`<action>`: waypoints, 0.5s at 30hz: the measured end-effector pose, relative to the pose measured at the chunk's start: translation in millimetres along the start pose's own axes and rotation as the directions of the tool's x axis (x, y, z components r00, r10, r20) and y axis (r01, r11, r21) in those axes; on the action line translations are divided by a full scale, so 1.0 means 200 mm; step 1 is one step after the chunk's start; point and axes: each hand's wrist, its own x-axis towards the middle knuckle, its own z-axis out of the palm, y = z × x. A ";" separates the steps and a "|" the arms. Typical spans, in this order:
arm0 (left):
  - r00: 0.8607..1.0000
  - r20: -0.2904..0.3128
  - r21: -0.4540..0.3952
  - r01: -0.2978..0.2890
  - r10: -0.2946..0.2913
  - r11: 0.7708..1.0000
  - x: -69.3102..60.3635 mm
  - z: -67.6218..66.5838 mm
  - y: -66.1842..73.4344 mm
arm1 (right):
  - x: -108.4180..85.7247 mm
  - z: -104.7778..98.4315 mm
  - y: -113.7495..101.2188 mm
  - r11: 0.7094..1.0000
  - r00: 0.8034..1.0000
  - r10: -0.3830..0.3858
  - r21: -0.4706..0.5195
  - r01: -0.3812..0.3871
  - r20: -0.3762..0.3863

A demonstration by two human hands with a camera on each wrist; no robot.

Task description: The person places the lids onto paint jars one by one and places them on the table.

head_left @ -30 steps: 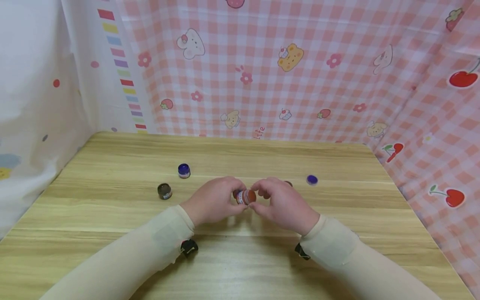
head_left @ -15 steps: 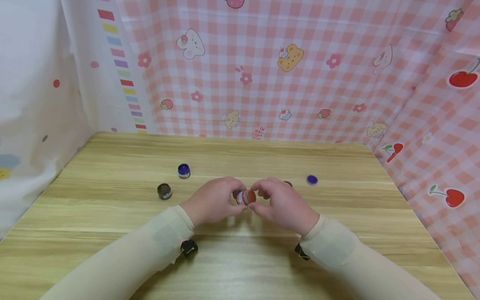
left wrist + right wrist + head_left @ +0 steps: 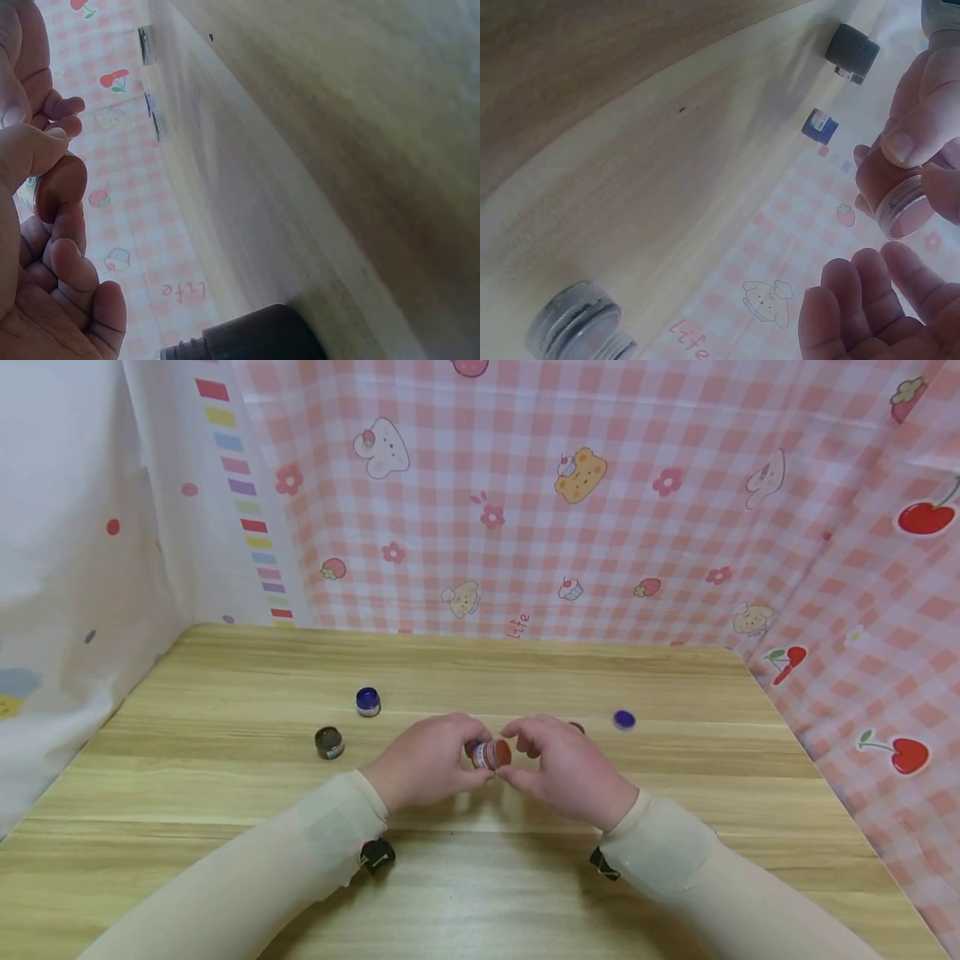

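Orange-brown jar at mid-table, tipped on its side, label showing, held up above the wood. Left hand pinches its body between thumb and fingers. Right hand: thumb and forefinger at either side of the clear ridged rim, pinching that end; the other fingers curl loosely in the right wrist view. Fingertips of the two hands sit very near each other, only the jar's short length between them.

Just behind the right hand, a brown lid, mostly hidden by the knuckles. Farther to the right, a purple lid lies flat, well apart from the fingers. To the left, past the left hand, a dark jar stands upright, mouth up; a blue jar, also upright, stands behind it and nearer the far edge.

Pale sleeves come in from both near corners, a black fitting beneath the left wrist. Room between the forearms: a broad wedge of wooden tabletop. Another strip of wood runs behind the hands to the far edge, where a pink checked cloth rises. Side edges of the table lie well out from both hands.
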 end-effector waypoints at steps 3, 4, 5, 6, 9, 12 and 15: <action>1.000 -0.003 0.001 -0.006 0.006 1.000 0.00 0.00 0.00 | 0.00 0.00 0.00 1.000 1.000 -0.011 0.002 0.011 -0.004; 1.000 -0.004 0.000 -0.008 0.008 1.000 0.00 0.00 0.00 | 0.00 0.00 0.00 1.000 1.000 -0.017 0.001 0.017 -0.007; 1.000 -0.003 0.000 -0.008 0.008 1.000 0.00 0.00 0.00 | 0.00 0.00 0.00 1.000 1.000 -0.024 0.000 0.024 -0.011; 1.000 -0.003 -0.001 -0.007 0.007 1.000 0.00 0.00 0.00 | 0.00 0.00 0.00 1.000 0.999 -0.029 0.001 0.029 -0.013; 1.000 0.002 0.001 -0.002 0.002 1.000 0.00 -0.01 0.00 | 0.00 0.00 0.00 1.000 1.000 -0.027 0.003 0.027 -0.014; 1.000 0.005 0.006 0.002 -0.002 1.000 0.00 -0.01 0.01 | 0.01 0.00 0.00 1.000 1.000 -0.004 0.014 0.004 -0.001; 1.000 -0.001 0.013 -0.010 0.010 1.000 0.00 0.00 0.00 | 0.00 0.00 -0.01 1.000 1.000 0.008 0.015 -0.008 0.009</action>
